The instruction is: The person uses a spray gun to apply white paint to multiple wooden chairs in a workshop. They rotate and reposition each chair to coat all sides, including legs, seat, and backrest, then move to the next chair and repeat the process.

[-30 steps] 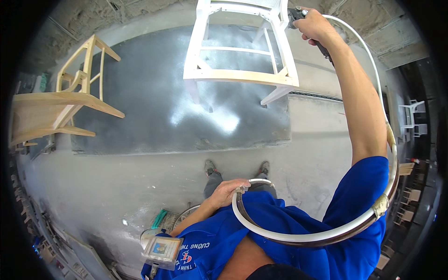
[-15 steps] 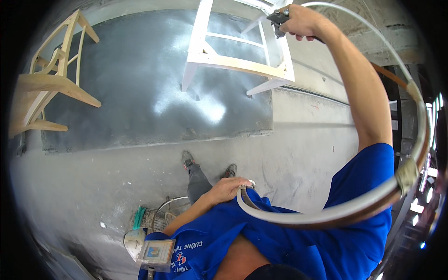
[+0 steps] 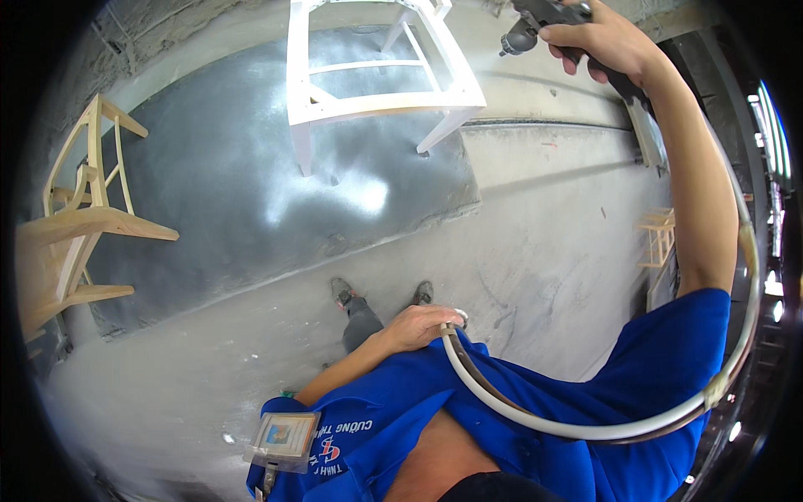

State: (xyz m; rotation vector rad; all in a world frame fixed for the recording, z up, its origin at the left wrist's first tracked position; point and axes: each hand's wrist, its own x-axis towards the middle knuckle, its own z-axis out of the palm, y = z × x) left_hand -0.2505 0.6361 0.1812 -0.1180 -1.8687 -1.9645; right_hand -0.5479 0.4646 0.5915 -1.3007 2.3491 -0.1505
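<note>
Nearest, at the waist, the left hand (image 3: 418,325) has its fingers curled around the pale hose (image 3: 535,418), gathering the slack where it loops across the blue shirt and arcs up the right side. Farther out, the person's shoes (image 3: 381,294) stand on the grey floor (image 3: 535,251), just short of a dark, overspray-dusted mat (image 3: 209,192). On the mat's far edge stands the white-coated chair frame (image 3: 376,92), its legs and rails pale with paint. Far right, the raised right hand (image 3: 606,38) wraps its fingers tight around the spray gun (image 3: 535,21), nozzle pointing left toward the frame. Good coverage here likely calls for a steady gun, even passes along each rail, and a hose held clear of wet surfaces. Unpainted wooden chairs (image 3: 79,226) wait at left.
</note>
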